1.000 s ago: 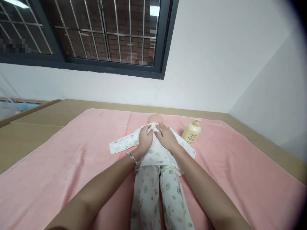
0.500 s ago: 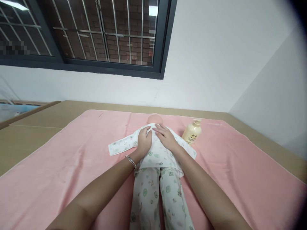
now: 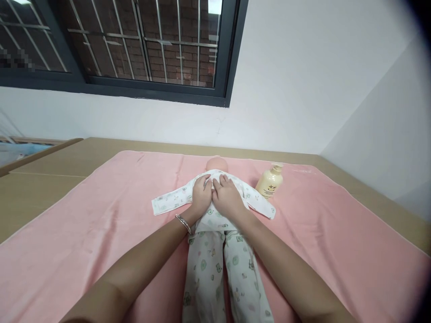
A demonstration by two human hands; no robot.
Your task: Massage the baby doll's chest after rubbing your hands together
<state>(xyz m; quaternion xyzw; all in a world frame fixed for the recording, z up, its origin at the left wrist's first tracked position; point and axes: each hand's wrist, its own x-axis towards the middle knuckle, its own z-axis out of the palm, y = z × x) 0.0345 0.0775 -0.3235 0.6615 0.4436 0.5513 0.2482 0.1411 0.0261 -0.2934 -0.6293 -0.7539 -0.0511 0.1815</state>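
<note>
A baby doll (image 3: 217, 163) dressed in a white printed top (image 3: 171, 201) and matching trousers (image 3: 205, 264) lies stretched out, its round bald head away from me and its sleeves spread to both sides. On the upper part of the top rests my left hand (image 3: 202, 196), fingers extended over the cloth, a silver bangle at its wrist. Close beside it, almost touching, my right hand (image 3: 227, 197) lies flat with its fingers pointing towards the doll's head. Neither hand grasps anything. My hands cover the middle of the top.
A cream pump bottle (image 3: 270, 180) stands just beyond the doll's right-hand sleeve. Under everything a pink sheet (image 3: 117, 233) covers most of the wooden surface (image 3: 50, 166). Behind are a white wall (image 3: 286, 80) and a barred window (image 3: 151, 45).
My right hand has shifted slightly left and down, closer to my left hand, and its fingers have straightened. The right-hand sleeve shows more fully. My view has tilted down slightly.
</note>
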